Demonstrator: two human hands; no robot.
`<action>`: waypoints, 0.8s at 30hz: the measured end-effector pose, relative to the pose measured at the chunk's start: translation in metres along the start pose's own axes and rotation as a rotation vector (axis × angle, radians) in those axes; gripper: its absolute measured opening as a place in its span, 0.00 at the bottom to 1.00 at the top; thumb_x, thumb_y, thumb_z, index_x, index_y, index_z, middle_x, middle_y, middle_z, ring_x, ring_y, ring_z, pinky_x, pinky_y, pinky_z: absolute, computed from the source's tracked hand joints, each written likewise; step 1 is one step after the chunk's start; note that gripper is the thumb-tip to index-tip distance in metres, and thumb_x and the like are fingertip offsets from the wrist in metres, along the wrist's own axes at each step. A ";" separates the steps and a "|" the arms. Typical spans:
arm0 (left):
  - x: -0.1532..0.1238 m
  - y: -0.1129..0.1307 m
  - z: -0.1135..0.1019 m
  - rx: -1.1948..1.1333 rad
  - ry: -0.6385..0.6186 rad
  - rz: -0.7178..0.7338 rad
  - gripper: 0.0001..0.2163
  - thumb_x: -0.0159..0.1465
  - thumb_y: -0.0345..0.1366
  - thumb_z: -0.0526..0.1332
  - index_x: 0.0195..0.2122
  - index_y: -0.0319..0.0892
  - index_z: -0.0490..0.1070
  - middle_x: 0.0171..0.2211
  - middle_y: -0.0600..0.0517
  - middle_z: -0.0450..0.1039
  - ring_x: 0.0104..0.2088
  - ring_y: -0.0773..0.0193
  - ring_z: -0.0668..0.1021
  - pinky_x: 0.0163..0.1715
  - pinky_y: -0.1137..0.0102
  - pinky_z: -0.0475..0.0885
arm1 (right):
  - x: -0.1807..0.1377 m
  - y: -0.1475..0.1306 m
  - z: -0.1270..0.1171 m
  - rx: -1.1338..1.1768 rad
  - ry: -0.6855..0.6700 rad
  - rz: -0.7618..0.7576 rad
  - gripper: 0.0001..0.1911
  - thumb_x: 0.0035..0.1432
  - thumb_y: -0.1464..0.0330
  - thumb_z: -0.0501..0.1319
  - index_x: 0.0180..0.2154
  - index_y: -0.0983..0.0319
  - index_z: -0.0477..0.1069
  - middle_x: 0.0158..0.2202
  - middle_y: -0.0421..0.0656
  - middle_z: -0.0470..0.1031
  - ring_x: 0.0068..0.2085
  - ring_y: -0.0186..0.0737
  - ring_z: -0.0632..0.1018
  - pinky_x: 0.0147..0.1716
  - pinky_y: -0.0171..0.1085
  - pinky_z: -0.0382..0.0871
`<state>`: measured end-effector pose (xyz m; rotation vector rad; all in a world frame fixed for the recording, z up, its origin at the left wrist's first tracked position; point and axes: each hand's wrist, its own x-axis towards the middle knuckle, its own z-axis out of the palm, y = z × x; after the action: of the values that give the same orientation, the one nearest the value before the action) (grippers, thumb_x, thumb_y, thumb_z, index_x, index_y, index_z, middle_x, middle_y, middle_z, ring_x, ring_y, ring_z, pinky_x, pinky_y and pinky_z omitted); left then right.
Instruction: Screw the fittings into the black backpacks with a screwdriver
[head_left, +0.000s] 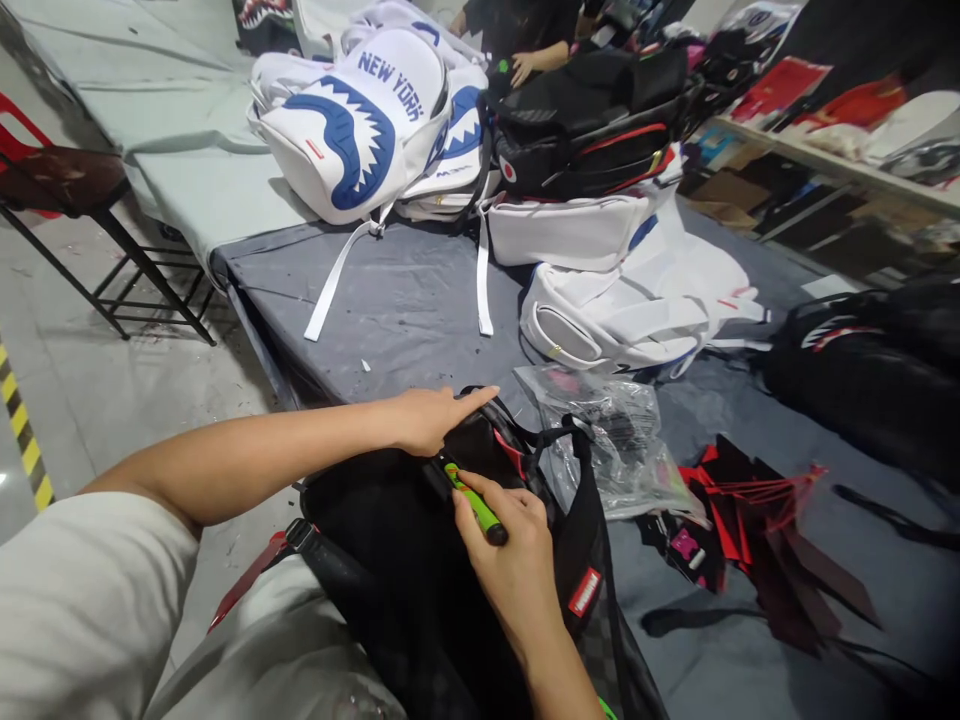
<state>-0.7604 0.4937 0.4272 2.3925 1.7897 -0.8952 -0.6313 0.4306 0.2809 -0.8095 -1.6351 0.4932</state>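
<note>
- Right hand (517, 545): fingers wrapped around a green tool (480, 508), held over the black bag (397, 570).
- Left hand (426, 420): at the black bag's upper part, index finger extended; whether the others grip, I cannot tell.
- The black bag lies at the counter's (409, 295) near edge, beside a clear plastic bag (619, 440).

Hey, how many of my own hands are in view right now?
2: your left hand, at the far end of the black bag, and your right hand, gripping the green tool over it.
</note>
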 end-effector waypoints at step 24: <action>0.002 0.000 0.002 0.025 0.016 -0.008 0.46 0.61 0.33 0.57 0.69 0.55 0.20 0.50 0.42 0.63 0.41 0.55 0.76 0.34 0.70 0.68 | 0.003 -0.007 0.000 0.015 -0.023 0.044 0.08 0.61 0.70 0.60 0.43 0.61 0.73 0.41 0.39 0.78 0.37 0.34 0.78 0.43 0.40 0.64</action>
<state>-0.7604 0.4952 0.4248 2.4159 1.8058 -0.9072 -0.6334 0.4284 0.2875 -0.8327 -1.6359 0.5463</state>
